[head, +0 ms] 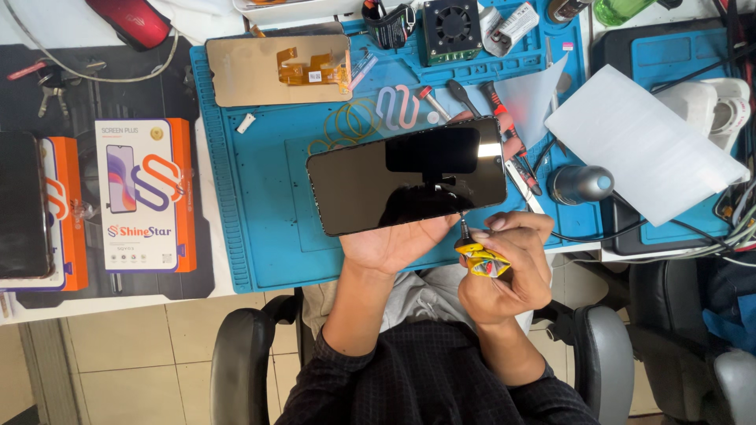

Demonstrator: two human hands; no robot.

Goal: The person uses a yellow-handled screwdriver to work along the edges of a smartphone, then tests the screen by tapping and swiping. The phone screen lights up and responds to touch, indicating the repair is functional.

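My left hand (398, 245) supports a black smartphone (406, 176) from below, its dark glass screen facing up over the blue work mat (260, 197). My right hand (512, 271) grips a small yellow glue tube (482, 260) with a thin black nozzle. The nozzle tip touches the phone's lower right edge. A detached screen panel (268, 71) with an orange flex cable lies face down at the mat's far left.
Screwdrivers and tweezers (488, 102) lie behind the phone. An orange-and-white screen box (146, 193) sits to the left, a second box with a dark phone beside it. A white sheet (642, 142), a metal cylinder (579, 183), cables and a small fan unit (452, 30) crowd the right and back.
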